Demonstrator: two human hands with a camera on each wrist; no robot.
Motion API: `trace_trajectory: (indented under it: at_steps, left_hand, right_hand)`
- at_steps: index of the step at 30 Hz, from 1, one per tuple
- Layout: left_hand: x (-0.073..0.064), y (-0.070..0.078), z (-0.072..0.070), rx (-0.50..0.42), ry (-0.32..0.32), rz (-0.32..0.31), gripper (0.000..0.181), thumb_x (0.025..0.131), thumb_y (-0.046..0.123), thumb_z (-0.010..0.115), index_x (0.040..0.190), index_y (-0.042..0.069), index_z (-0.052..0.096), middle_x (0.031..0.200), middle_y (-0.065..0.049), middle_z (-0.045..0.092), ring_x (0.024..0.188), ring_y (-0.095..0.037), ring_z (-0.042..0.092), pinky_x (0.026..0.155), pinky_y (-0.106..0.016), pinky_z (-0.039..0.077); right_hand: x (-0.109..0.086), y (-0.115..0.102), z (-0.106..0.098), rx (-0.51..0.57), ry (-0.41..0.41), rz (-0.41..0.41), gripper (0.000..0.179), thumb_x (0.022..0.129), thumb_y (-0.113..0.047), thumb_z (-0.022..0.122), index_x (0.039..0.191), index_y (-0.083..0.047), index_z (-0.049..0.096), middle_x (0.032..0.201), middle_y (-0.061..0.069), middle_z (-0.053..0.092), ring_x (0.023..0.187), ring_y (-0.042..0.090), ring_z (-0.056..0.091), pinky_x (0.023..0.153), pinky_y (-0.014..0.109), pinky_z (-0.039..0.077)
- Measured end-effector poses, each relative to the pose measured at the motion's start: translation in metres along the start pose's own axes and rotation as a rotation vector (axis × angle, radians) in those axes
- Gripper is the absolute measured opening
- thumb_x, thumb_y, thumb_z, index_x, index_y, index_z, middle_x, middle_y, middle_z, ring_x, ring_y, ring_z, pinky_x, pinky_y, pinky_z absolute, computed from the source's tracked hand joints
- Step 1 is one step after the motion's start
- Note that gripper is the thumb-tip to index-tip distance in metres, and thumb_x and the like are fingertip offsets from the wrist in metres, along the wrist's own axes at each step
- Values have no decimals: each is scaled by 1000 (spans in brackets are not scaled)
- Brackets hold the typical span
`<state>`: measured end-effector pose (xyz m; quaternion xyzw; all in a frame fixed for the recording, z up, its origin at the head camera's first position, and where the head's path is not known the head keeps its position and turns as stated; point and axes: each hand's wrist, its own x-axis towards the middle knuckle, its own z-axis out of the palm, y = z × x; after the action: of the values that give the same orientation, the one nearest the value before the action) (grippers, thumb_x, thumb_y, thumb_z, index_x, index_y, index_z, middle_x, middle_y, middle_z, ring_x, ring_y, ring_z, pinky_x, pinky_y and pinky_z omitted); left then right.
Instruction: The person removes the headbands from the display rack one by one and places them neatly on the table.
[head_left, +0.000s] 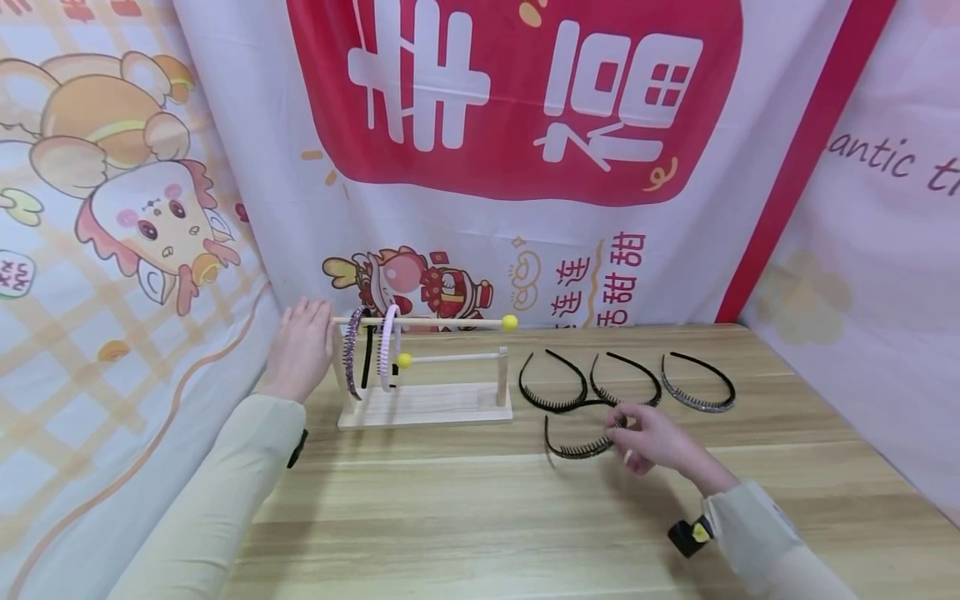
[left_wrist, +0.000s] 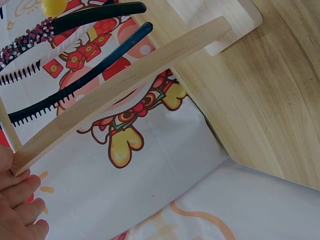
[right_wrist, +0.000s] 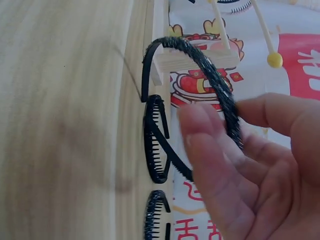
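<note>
My left hand (head_left: 298, 346) grips the top of the left post of a wooden headband rack (head_left: 431, 406); bent fingertips (left_wrist: 30, 212) show at the post's end. On the rack's upper rod hang a purple beaded headband (head_left: 350, 354) and a pale lilac headband (head_left: 387, 346). A plain dark headband (left_wrist: 85, 80) hangs near them. To the right of the rack, my right hand (head_left: 660, 442) pinches one side of a black glittery toothed headband (right_wrist: 205, 65) between thumb and fingers. It is held tilted in front of other headbands, and its far end is partly hidden by the fingers.
Behind the right hand lie a black headband (head_left: 553, 406), another black one (head_left: 637, 367) and a silver-trimmed one (head_left: 701, 404). Yellow balls (head_left: 510, 322) cap the rack's rods. Printed cloth (head_left: 487, 225) hangs at the back and sides of the wooden table (head_left: 450, 525).
</note>
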<state>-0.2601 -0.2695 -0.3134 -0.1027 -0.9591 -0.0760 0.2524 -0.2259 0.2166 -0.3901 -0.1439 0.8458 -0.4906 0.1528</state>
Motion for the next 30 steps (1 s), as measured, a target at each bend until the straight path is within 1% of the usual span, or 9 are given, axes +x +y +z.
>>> trace_trajectory:
  at_steps: [3, 5, 7, 10, 14, 19, 24, 30]
  left_hand:
    - [-1, -1, 0, -3, -7, -1, 40, 98, 10, 39, 130, -14, 39, 135, -31, 36, 128, -46, 26, 110, -49, 7]
    - [-1, -1, 1, -1, -9, -1, 40, 98, 10, 39, 130, -14, 39, 134, -31, 36, 128, -46, 26, 110, -50, 7]
    - [-1, -1, 1, 1, -8, 0, 40, 98, 10, 39, 130, -14, 39, 134, -31, 36, 128, -46, 26, 110, -50, 8]
    - [-1, -1, 2, 5, -3, 1, 39, 98, 10, 40, 129, -13, 40, 134, -31, 37, 128, -46, 26, 110, -50, 9]
    - [0, -2, 2, 1, 1, 2, 39, 98, 10, 40, 129, -14, 40, 133, -32, 38, 127, -47, 27, 110, -50, 8]
    - [0, -2, 2, -9, -3, 0, 39, 98, 10, 39, 129, -13, 40, 133, -32, 37, 127, -47, 27, 110, -50, 7]
    - [0, -2, 2, -14, -6, -2, 39, 98, 10, 39, 129, -13, 39, 134, -31, 37, 127, -47, 26, 110, -50, 7]
    - [1, -1, 1, -17, -6, 0, 39, 98, 10, 39, 130, -13, 39, 134, -32, 36, 127, -47, 26, 110, -50, 7]
  right_hand:
    - [-3, 6, 1, 0, -91, 37, 21, 92, -20, 55, 101, -1, 53, 71, 19, 62, 54, 31, 61, 49, 41, 55]
    - [-4, 11, 4, 2, -139, 39, 21, 92, -22, 55, 98, -1, 53, 68, 17, 62, 52, 27, 61, 47, 40, 54]
    - [-4, 15, 7, 13, -178, 41, 21, 92, -22, 56, 96, -2, 54, 65, 15, 62, 50, 23, 60, 45, 35, 54]
    - [-4, 20, 13, 35, -211, 49, 20, 91, -21, 58, 95, -1, 56, 63, 13, 63, 47, 18, 59, 43, 28, 52]
    - [-3, 23, 22, 53, -236, 83, 19, 89, -20, 60, 95, -2, 58, 63, 12, 63, 46, 14, 58, 43, 23, 49]
    - [-1, 24, 33, 30, -242, 114, 16, 86, -18, 64, 90, -3, 61, 58, 8, 61, 42, 10, 53, 39, 17, 43]
    - [0, 27, 39, 25, -255, 121, 13, 84, -16, 65, 84, -4, 62, 54, 5, 60, 39, 7, 49, 35, 13, 37]
    - [1, 29, 41, 14, -254, 119, 13, 84, -16, 65, 83, -4, 62, 53, 3, 59, 38, 6, 49, 35, 13, 37]
